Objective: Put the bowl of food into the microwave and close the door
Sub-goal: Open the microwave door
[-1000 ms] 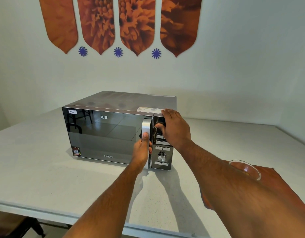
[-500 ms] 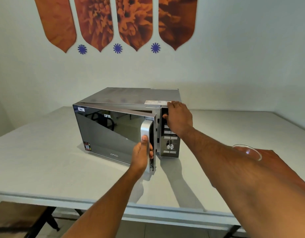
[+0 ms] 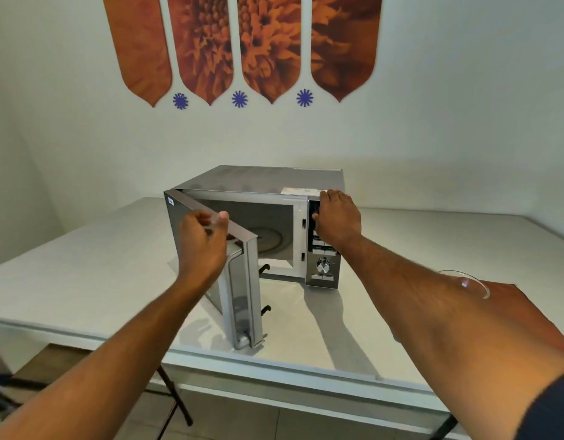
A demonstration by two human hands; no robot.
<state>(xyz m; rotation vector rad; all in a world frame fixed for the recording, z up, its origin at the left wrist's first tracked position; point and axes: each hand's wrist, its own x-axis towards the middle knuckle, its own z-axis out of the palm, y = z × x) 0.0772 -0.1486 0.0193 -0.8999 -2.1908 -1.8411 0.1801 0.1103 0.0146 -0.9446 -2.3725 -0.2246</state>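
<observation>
Mirrored microwave (image 3: 258, 185) door (image 3: 210, 265) half-open, left hand (image 3: 202, 246) loosely spread over its top edge, right hand (image 3: 337, 219) pressed flat bracing the panel; glass bowl (image 3: 474, 282) waits right; swing fully clear first.

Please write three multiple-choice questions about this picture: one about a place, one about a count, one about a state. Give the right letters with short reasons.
1. Where does the right hand rest?
A. on the microwave's control-panel corner
B. on the glass bowl
C. on the table

2. How many blue flower marks are on the wall?
A. two
B. three
C. five

3. The microwave door is:
A. shut
B. removed
C. swung open

Key: 1 A, fingers lie over the panel's top; 2 B, three sit below the orange panels; 3 C, the turntable inside shows.
</observation>
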